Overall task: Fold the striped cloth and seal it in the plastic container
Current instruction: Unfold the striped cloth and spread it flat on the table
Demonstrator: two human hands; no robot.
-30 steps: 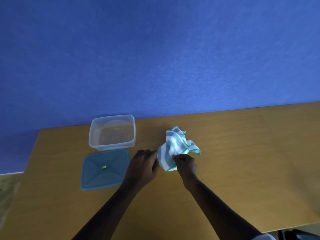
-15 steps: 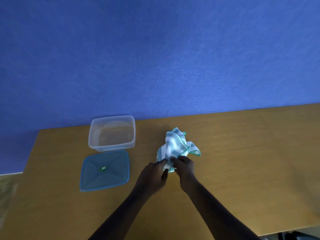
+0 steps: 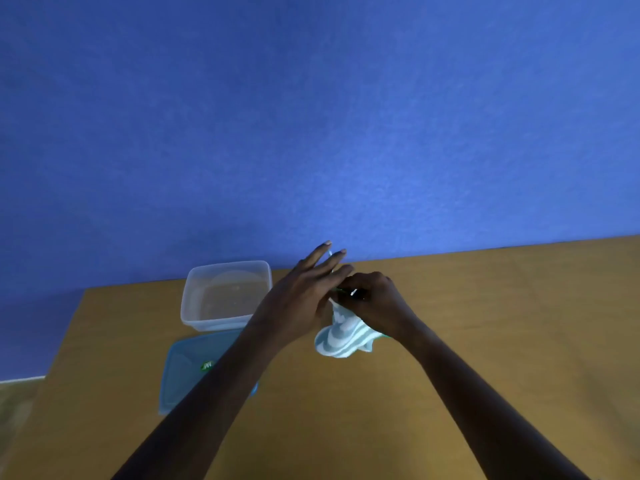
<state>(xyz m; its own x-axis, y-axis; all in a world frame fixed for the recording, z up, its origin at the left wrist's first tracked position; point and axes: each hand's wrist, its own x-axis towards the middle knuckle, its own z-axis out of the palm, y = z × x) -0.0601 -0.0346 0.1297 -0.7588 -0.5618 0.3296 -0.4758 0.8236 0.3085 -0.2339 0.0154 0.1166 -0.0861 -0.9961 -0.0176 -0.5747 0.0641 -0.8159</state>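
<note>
**Cloth lifted off the table to find its edge**

Both hands have risen since a moment ago, and the cloth (image 3: 343,336), which lay crumpled on the table (image 3: 485,341), now hangs from them in a loose bunch, its lower end at or just above the wood.

Nearest us lies the lid (image 3: 187,372), flat on the table to the left, partly crossed by the left forearm; set aside there, it seems ready for the sealing later.

Further in, the right hand (image 3: 375,299) is closed, pinching the cloth's top edge, probably to let the weight shake the creases out. Just left of it and touching, the left hand (image 3: 301,299) has its fingers (image 3: 320,259) spread and stretched away from us; thumb and forefinger appear to work at the same edge, though I cannot tell if they have a firm hold. My guess is it is hunting a corner to start the fold.

Farther left sits the box (image 3: 225,294), open, with no cloth in it, close to the wall (image 3: 311,116).
</note>
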